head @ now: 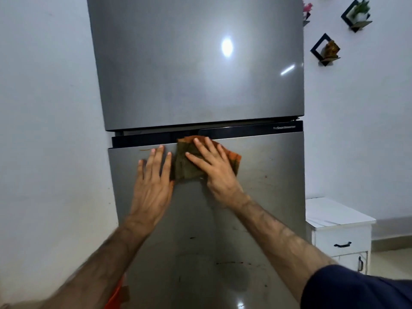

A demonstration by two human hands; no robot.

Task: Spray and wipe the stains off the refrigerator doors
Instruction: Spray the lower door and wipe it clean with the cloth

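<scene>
A tall steel-grey refrigerator fills the middle, with an upper door (196, 63) and a lower door (267, 175). My right hand (214, 168) presses a folded green and orange cloth (186, 163) flat against the top of the lower door, fingers spread and straight. My left hand (153, 181) lies flat on the same door just left of the cloth, fingers straight. Small dark and reddish stains (231, 263) mark the lower door below my arms, and a thin orange streak (145, 150) sits near its top left edge. No spray bottle is in view.
A white wall (49, 130) closes in on the left of the refrigerator. A low white cabinet (338, 228) with black handles stands at the right. Small black wall shelves (325, 50) hang above it. An orange object (116, 295) shows at the bottom left.
</scene>
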